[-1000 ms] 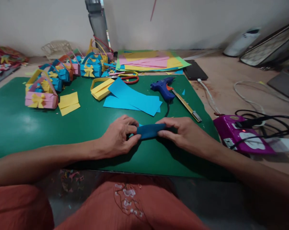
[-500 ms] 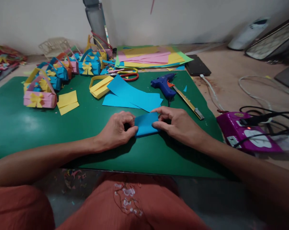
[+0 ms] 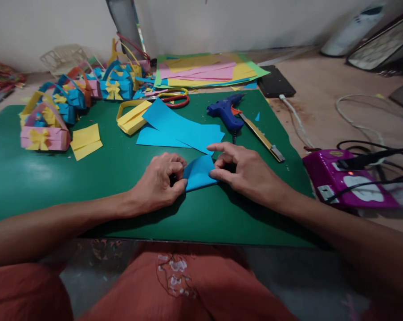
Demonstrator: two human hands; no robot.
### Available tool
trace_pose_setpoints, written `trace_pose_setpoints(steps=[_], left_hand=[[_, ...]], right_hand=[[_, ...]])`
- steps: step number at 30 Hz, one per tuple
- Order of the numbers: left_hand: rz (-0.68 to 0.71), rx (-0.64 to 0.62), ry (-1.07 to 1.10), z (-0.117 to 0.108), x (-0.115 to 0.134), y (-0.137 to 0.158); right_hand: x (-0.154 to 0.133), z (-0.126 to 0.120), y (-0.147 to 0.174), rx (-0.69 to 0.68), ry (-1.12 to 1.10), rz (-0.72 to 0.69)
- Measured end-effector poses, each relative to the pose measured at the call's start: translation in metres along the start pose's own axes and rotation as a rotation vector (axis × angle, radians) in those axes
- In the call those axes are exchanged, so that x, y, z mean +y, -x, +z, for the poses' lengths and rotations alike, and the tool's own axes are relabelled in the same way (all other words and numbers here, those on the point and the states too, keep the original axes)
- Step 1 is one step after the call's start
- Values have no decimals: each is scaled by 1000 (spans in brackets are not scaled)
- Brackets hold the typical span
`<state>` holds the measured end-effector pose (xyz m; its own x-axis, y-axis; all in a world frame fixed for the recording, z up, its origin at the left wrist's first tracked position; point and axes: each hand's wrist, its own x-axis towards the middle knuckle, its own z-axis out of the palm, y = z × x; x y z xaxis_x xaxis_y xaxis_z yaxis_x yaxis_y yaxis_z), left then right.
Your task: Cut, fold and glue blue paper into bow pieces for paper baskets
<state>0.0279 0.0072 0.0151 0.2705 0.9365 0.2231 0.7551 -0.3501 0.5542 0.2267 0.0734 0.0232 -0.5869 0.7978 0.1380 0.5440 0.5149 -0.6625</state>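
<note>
A folded piece of blue paper [image 3: 199, 174] is held just above the near part of the green board, between both hands. My left hand [image 3: 164, 180] pinches its left end, thumb in front and fingers curled behind. At the right end, my right hand [image 3: 243, 171] grips it with the thumb on the near face; its index finger is stretched out above the paper's edge. Flat blue sheets [image 3: 181, 129] lie just beyond the hands. A yellow folded paper basket [image 3: 133, 118] and a blue glue gun [image 3: 226, 111] are near those sheets.
Several small paper baskets [image 3: 45, 138] and a yellow square [image 3: 87, 140] stand at the left. Scissors [image 3: 177, 100], a paper stack [image 3: 201, 71] and a black phone [image 3: 276, 81] lie behind. A box cutter [image 3: 261, 136] and a purple power strip [image 3: 346, 178] are right.
The right index finger has lifted off the blue paper's top edge. The paper's upper side now bows slightly. The whole view has shifted a little as the head moved.
</note>
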Motion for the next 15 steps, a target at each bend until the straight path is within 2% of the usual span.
trace_pose_setpoints(steps=[15], left_hand=[[12,-13,-21,0,0,-1]], right_hand=[[0,3,4,42,132,-120]])
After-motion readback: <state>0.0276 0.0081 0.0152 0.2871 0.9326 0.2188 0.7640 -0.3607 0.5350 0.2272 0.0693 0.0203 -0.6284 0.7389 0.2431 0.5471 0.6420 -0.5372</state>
